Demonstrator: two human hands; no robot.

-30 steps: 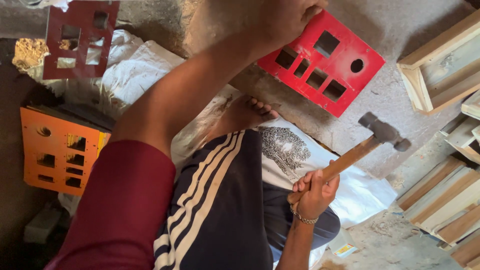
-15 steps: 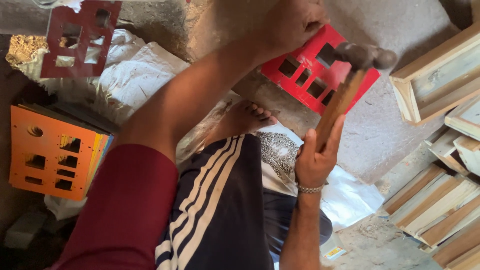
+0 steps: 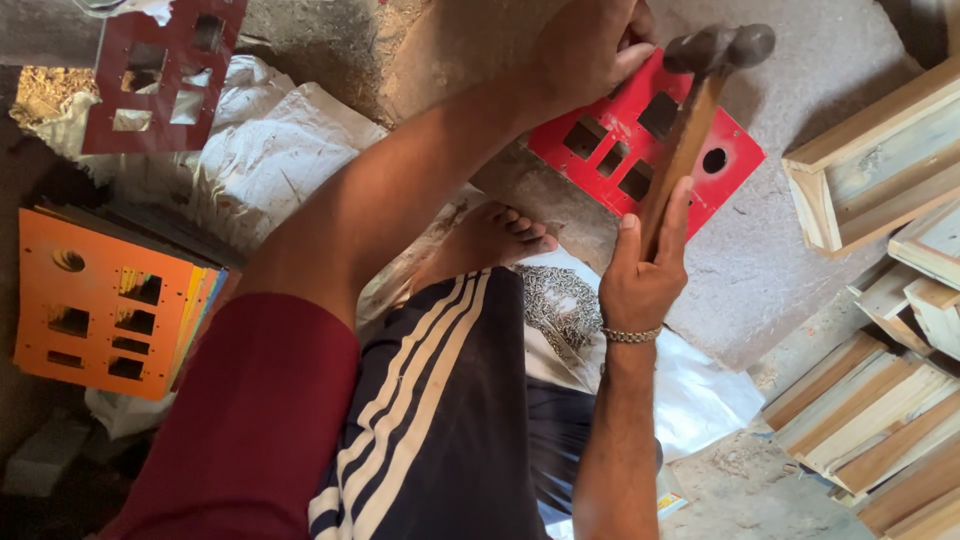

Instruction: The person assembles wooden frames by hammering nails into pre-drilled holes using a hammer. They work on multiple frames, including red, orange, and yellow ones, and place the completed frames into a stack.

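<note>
Red panel (image 3: pixel 650 150): cut-outs, flat on stone; left hand (image 3: pixel 590 45) fingers pinched at top edge; right hand (image 3: pixel 640 280) gripping hammer (image 3: pixel 700 90), raised; nailing step, next blow needs aim

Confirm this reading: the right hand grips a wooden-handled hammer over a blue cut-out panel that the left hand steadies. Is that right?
Not quite: the panel is red, not blue. The head view shows the right hand gripping the wooden-handled hammer over it, and the left hand steadying its top edge.
</note>
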